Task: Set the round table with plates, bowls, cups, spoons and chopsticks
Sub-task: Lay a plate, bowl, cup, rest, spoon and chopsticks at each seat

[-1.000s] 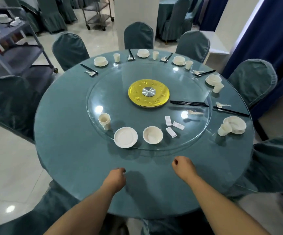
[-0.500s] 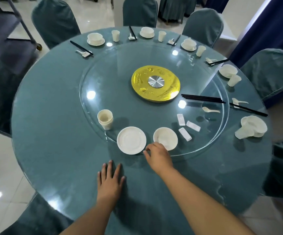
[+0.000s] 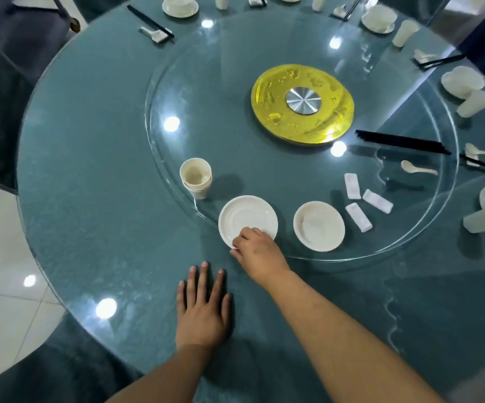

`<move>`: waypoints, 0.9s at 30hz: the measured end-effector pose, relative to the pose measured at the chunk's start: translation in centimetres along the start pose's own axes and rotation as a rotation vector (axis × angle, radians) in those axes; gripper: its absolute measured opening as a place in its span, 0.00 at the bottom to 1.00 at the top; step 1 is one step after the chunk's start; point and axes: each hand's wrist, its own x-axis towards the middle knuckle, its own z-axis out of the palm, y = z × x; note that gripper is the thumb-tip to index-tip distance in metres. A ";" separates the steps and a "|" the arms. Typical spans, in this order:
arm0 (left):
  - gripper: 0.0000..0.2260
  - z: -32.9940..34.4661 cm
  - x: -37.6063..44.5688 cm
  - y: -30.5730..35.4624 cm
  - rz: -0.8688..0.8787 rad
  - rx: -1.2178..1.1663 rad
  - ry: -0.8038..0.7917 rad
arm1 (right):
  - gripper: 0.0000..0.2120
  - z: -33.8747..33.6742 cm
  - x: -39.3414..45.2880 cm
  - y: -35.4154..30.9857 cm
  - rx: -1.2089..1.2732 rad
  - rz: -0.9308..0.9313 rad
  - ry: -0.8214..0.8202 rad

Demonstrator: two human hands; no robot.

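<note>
Plate (image 3: 247,219) pinched at near rim by right hand (image 3: 257,248).

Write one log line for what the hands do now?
right hand: grips plate rim | left hand: flat on table | bowl: untouched

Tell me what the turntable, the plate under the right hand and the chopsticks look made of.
Turntable: clear glass; the tablecloth shows through it and lamps glint on it.
Plate, which the right hand grips by the near rim: glossy off-white, probably ceramic, perhaps melamine.
Chopsticks: matte black, plastic or lacquered wood; cannot tell which.
</note>
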 end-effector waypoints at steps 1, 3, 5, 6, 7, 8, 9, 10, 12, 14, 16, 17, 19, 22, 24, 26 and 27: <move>0.25 -0.1 0.0 0.1 -0.001 0.007 -0.002 | 0.13 0.0 -0.1 0.0 -0.005 -0.004 0.001; 0.25 -0.4 -0.1 0.1 0.000 0.013 -0.006 | 0.13 -0.4 -0.4 0.0 -0.025 -0.008 0.005; 0.25 -0.5 -0.1 0.1 -0.001 0.018 -0.014 | 0.13 -0.7 -0.6 -0.1 -0.071 -0.010 -0.006; 0.25 -0.5 -0.1 0.1 -0.001 0.018 -0.018 | 0.13 -0.9 -0.7 -0.1 -0.091 -0.008 -0.015; 0.25 -0.5 -0.1 0.1 0.000 0.018 -0.017 | 0.12 -1.0 -0.8 -0.1 -0.110 -0.005 -0.023; 0.25 -0.4 -0.1 0.1 0.001 0.017 -0.010 | 0.11 -1.2 -0.9 -0.2 -0.131 -0.005 -0.030; 0.25 -0.4 -0.1 0.1 0.002 0.020 -0.005 | 0.09 -1.3 -1.0 -0.2 -0.149 -0.006 -0.039; 0.25 -0.4 -0.1 0.1 0.002 0.025 -0.002 | 0.08 -1.4 -1.1 -0.3 -0.163 -0.008 -0.047; 0.25 -0.3 -0.2 0.1 0.003 0.033 0.009 | 0.08 -1.5 -1.3 -0.4 -0.186 -0.017 -0.064; 0.25 -0.3 -0.2 0.1 0.004 0.034 0.020 | 0.08 -1.7 -1.4 -0.4 -0.200 -0.021 -0.065; 0.25 -0.3 -0.2 0.2 0.002 0.037 0.019 | 0.08 -1.9 -1.5 -0.3 -0.215 -0.030 -0.054; 0.25 -0.3 -0.1 0.2 0.000 0.038 0.019 | 0.08 -1.9 -1.5 -0.3 -0.223 -0.035 -0.049; 0.25 -0.3 -0.2 0.2 -0.009 0.039 0.019 | 0.07 -2.0 -1.8 -0.4 -0.233 -0.034 -0.042; 0.25 -0.2 -0.2 0.3 -0.016 0.047 0.025 | 0.04 -2.1 -2.1 -0.3 -0.275 -0.007 -0.005; 0.25 -0.1 -0.1 0.3 -0.019 0.045 0.025 | 0.05 -2.4 -2.5 -0.5 -0.333 0.004 0.046; 0.25 -0.1 -0.2 0.2 -0.022 0.045 0.027 | 0.11 -2.8 -2.9 -0.6 -0.413 -0.010 0.117; 0.25 -0.1 -0.2 0.3 -0.021 0.047 0.027 | 0.13 -3.1 -3.2 -0.5 -0.444 -0.008 0.153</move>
